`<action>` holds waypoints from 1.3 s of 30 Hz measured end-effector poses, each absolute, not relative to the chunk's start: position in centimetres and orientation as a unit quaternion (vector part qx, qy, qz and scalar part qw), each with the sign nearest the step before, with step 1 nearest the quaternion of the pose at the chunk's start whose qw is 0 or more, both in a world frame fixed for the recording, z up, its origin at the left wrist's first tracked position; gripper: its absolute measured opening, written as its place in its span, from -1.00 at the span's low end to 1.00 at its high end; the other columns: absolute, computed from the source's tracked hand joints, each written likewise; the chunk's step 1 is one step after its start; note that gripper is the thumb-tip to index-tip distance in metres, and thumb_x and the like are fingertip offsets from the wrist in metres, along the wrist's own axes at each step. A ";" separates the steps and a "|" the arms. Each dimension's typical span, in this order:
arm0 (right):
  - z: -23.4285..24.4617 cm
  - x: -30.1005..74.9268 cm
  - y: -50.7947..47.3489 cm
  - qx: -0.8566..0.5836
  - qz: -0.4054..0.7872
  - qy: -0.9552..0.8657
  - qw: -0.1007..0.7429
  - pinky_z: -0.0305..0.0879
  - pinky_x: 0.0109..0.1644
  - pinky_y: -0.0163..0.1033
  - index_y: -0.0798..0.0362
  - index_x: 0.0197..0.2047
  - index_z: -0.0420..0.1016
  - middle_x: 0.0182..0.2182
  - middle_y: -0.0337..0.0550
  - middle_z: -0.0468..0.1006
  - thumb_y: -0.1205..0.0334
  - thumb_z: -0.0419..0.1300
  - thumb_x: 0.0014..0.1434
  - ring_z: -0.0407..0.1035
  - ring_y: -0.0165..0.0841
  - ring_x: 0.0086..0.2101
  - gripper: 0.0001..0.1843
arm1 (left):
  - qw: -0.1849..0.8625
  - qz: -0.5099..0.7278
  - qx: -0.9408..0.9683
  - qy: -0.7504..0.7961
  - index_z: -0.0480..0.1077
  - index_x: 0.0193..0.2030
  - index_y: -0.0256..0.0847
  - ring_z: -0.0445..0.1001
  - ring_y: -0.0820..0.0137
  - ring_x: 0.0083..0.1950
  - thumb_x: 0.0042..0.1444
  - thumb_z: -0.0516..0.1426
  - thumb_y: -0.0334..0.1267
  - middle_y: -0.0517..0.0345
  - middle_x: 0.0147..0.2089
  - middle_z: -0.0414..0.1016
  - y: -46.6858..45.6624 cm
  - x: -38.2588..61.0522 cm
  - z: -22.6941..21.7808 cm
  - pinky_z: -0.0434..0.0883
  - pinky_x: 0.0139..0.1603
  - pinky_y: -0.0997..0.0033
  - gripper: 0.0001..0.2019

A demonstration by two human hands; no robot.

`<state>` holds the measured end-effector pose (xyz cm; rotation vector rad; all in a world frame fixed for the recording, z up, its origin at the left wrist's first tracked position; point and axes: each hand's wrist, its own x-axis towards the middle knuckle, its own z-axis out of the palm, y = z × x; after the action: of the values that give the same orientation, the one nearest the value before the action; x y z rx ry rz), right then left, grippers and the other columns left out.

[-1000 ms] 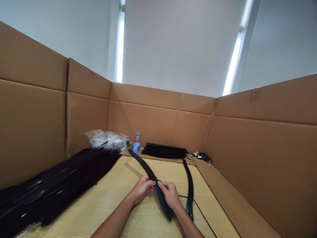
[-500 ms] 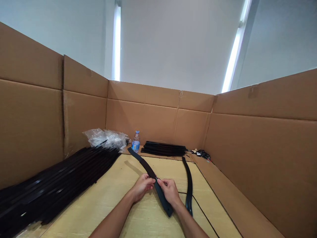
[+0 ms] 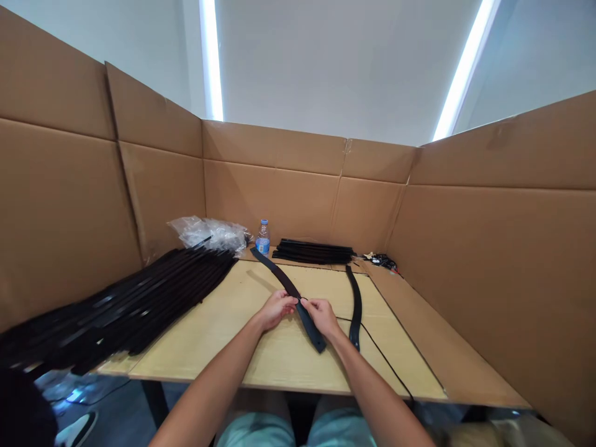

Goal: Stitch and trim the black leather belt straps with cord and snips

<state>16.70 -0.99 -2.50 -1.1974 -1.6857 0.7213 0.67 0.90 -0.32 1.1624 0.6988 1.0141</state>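
Observation:
A long, curved black strip (image 3: 274,268) lies slantwise in front of me over the table, with a hole at its near end. At its middle, my left hand (image 3: 277,309) is closed in a pinch at the left edge. My right hand (image 3: 320,315) pinches from the other side, thumb and fingertips close to the left hand's. A small dark loop shows between the fingertips, too small to make out clearly. A second curved black strip (image 3: 356,304) lies to the right, apart from my hands. Near it, a thin black cord (image 3: 380,349) runs from behind my right hand towards the front edge.
A large pile of black strips (image 3: 153,298) covers the left side. Clear plastic bags (image 3: 209,233), a water bottle (image 3: 263,238) and a black bundle (image 3: 314,251) stand along the back. Small wired parts (image 3: 382,261) lie back right. Cardboard walls (image 3: 270,192) enclose the table (image 3: 218,344).
The view has tipped downward, so the table's front edge and my lap now show. Both hands stay at the strip's middle, with fingertips slightly shifted; the strip keeps nearly the same slant.

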 end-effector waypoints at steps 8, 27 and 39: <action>-2.7 16.9 -0.7 -0.490 0.301 -0.676 0.460 0.17 -0.56 -0.41 0.17 -0.46 0.37 -0.60 -0.37 0.31 0.01 0.11 0.28 0.20 -0.53 -0.63 -0.59 | 0.652 0.428 0.539 0.318 0.40 -0.24 -0.34 0.44 0.48 -0.37 0.20 0.13 -0.26 0.16 -0.30 0.46 1.5 0.6 -1.0 0.45 -0.37 0.43 -0.85; -1.4 17.4 -1.5 -0.639 0.107 -0.666 0.369 0.35 -0.03 -0.06 0.14 -0.13 0.45 -0.17 -0.10 0.50 0.16 0.12 0.30 0.42 -0.30 -0.18 -0.78 | 0.636 0.428 0.547 0.336 0.39 -0.16 -0.33 0.45 0.46 -0.34 0.20 0.12 -0.25 0.13 -0.24 0.45 1.7 0.3 -1.3 0.46 -0.35 0.40 -0.83; -1.3 16.6 -2.0 -0.704 0.027 -0.675 0.219 0.27 0.06 0.03 0.13 -0.05 0.42 -0.07 -0.07 0.45 0.15 0.12 0.29 0.35 -0.22 -0.05 -0.74 | 0.636 0.412 0.558 0.339 0.39 -0.19 -0.33 0.44 0.47 -0.36 0.20 0.12 -0.26 0.14 -0.27 0.45 1.3 0.2 -0.9 0.45 -0.37 0.42 -0.84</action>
<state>16.65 -1.96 -1.31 -1.9484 -1.8665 0.0758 0.21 1.34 -0.89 1.2755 0.7735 0.9418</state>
